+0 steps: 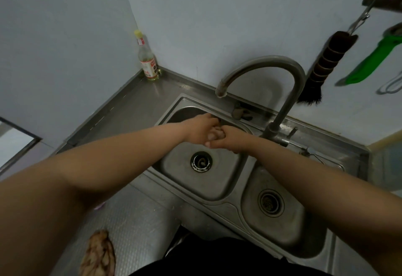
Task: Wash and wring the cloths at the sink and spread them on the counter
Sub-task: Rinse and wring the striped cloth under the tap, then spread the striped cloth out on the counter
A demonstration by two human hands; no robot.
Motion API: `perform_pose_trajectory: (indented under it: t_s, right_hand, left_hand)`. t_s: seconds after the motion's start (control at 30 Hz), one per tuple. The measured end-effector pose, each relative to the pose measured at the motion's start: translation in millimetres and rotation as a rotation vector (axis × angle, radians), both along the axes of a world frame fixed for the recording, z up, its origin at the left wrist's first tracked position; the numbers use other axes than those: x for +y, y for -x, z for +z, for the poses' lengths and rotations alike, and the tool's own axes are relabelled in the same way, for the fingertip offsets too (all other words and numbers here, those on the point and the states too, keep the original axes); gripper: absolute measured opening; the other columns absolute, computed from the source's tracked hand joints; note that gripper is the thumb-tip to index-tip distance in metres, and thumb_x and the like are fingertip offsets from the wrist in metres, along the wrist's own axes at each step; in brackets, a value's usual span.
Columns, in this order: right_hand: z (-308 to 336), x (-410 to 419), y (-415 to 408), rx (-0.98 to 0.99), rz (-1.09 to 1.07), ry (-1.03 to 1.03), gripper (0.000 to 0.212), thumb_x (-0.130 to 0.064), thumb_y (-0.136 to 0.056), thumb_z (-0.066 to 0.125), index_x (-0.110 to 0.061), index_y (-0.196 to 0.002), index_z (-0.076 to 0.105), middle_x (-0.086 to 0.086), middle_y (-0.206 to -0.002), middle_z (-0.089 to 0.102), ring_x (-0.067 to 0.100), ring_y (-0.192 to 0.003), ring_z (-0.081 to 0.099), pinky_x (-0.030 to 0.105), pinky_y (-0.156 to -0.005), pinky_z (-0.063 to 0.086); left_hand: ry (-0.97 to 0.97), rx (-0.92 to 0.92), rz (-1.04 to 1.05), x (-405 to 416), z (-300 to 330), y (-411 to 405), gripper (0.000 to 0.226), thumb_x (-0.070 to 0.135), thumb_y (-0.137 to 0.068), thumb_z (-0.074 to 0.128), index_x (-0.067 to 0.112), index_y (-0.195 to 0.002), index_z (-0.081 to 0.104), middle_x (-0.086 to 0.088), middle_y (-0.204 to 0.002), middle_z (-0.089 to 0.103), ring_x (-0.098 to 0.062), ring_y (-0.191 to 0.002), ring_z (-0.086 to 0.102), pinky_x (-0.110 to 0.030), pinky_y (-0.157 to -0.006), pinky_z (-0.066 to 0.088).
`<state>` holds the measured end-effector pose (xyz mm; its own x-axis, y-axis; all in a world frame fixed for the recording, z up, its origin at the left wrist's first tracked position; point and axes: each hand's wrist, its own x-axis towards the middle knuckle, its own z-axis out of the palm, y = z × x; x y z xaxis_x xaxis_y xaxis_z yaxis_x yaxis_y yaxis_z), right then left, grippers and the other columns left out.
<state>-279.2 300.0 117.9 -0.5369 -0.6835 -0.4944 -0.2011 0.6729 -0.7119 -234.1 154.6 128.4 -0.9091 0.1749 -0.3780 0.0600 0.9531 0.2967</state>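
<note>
Two hands, left hand and right hand, fingers curled together round a small wadded cloth over the left sink basin, tap dry: wringing, apparently. One wrung cloth lies bunched on the worktop. Next: carry across, open flat.

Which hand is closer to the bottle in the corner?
The left. The left hand is over the left basin, on the side toward the bottle in the counter's far corner. The right hand meets it from the tap's side, farther from the bottle.
</note>
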Motion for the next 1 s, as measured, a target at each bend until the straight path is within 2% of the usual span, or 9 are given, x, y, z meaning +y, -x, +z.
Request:
perform_pose_trajectory:
  t_s: [0.1, 0.17, 0.3, 0.43, 0.57, 0.7, 0.8, 0.93, 1.0]
  right_hand:
    - [-5, 5, -2, 0.021, 0.036, 0.006, 0.045, -0.039, -0.081, 0.071, -0.016, -0.114, 0.051, -0.004, -0.092, 0.057, 0.006, -0.071, 0.054, 0.017, -0.053, 0.04]
    - [-10, 5, -2, 0.1, 0.032, 0.122, 0.05, -0.034, -0.08, 0.072, -0.012, -0.121, 0.053, 0.0, -0.104, 0.061, 0.008, -0.083, 0.058, 0.014, -0.062, 0.042]
    - [-11, 2, -4, 0.061, -0.032, 0.312, 0.02, -0.01, -0.08, 0.07, -0.013, -0.098, 0.063, 0.0, -0.087, 0.062, 0.016, -0.083, 0.059, 0.024, -0.069, 0.05]
    - [-4, -5, -9, 0.002, -0.048, 0.379, 0.014, -0.009, -0.082, 0.067, -0.022, -0.077, 0.064, -0.004, -0.078, 0.063, 0.01, -0.076, 0.059, 0.027, -0.072, 0.051]
    - [8, -17, -20, 0.079, 0.056, 0.426, 0.004, -0.012, -0.088, 0.062, -0.013, -0.09, 0.065, 0.001, -0.08, 0.065, 0.009, -0.075, 0.06, 0.017, -0.066, 0.051]
    - [17, -33, -41, 0.11, 0.075, 0.5, 0.014, -0.013, -0.092, 0.056, 0.0, -0.095, 0.061, 0.003, -0.079, 0.061, 0.011, -0.074, 0.056, 0.025, -0.069, 0.048]
    - [20, -50, -61, 0.104, 0.104, 0.459, 0.024, -0.018, -0.097, 0.047, 0.003, -0.094, 0.056, 0.007, -0.079, 0.055, 0.016, -0.075, 0.051, 0.033, -0.071, 0.045]
    - [32, -75, -85, 0.1, 0.158, 0.463, 0.019, -0.023, -0.099, 0.044, -0.006, -0.096, 0.053, 0.012, -0.09, 0.06, 0.021, -0.085, 0.056, 0.036, -0.077, 0.048]
    - [37, -87, -99, 0.124, 0.192, 0.475, 0.015, -0.022, -0.099, 0.044, -0.011, -0.093, 0.052, 0.007, -0.087, 0.057, 0.018, -0.084, 0.054, 0.035, -0.077, 0.046]
  left_hand:
    - [-0.422, -0.233, 0.307, -9, -10, -25, 0.064, 0.018, -0.076, 0.08, 0.01, -0.13, 0.044, -0.008, -0.119, 0.053, -0.02, -0.108, 0.052, -0.029, -0.093, 0.044]
    - [-0.72, -0.286, 0.496, -16, -14, -41, 0.066, 0.016, -0.077, 0.079, 0.016, -0.131, 0.041, -0.008, -0.117, 0.058, -0.017, -0.099, 0.058, -0.031, -0.084, 0.051]
    - [-1.07, -0.368, 0.744, -24, -21, -75, 0.04, 0.04, -0.088, 0.063, 0.024, -0.123, 0.052, 0.003, -0.1, 0.068, -0.01, -0.086, 0.064, -0.027, -0.08, 0.049]
    - [-1.161, -0.264, 0.915, -24, -23, -99, 0.023, 0.031, -0.099, 0.046, 0.016, -0.107, 0.062, 0.001, -0.092, 0.068, -0.012, -0.087, 0.063, -0.032, -0.087, 0.051]
    - [-1.198, -0.083, 1.0, -27, -12, -120, 0.014, 0.013, -0.096, 0.051, 0.012, -0.098, 0.065, -0.001, -0.085, 0.068, -0.01, -0.079, 0.064, -0.025, -0.08, 0.053]
    - [-1.107, 0.126, 1.082, -35, -1, -139, 0.015, 0.013, -0.096, 0.052, 0.013, -0.087, 0.065, 0.003, -0.075, 0.065, -0.008, -0.07, 0.06, -0.019, -0.067, 0.05]
    - [-1.12, 0.314, 1.146, -40, 1, -151, 0.019, 0.015, -0.095, 0.051, 0.012, -0.079, 0.062, -0.002, -0.074, 0.06, -0.014, -0.071, 0.054, -0.03, -0.072, 0.042]
    - [-1.296, 0.257, 1.056, -44, 16, -172, 0.054, 0.05, -0.091, 0.05, 0.001, -0.112, 0.06, -0.016, -0.101, 0.064, -0.028, -0.096, 0.063, -0.041, -0.089, 0.049]
    - [-1.216, 0.278, 1.031, -53, 21, -186, 0.041, 0.039, -0.093, 0.052, 0.003, -0.111, 0.061, -0.013, -0.099, 0.065, -0.024, -0.091, 0.064, -0.033, -0.082, 0.053]
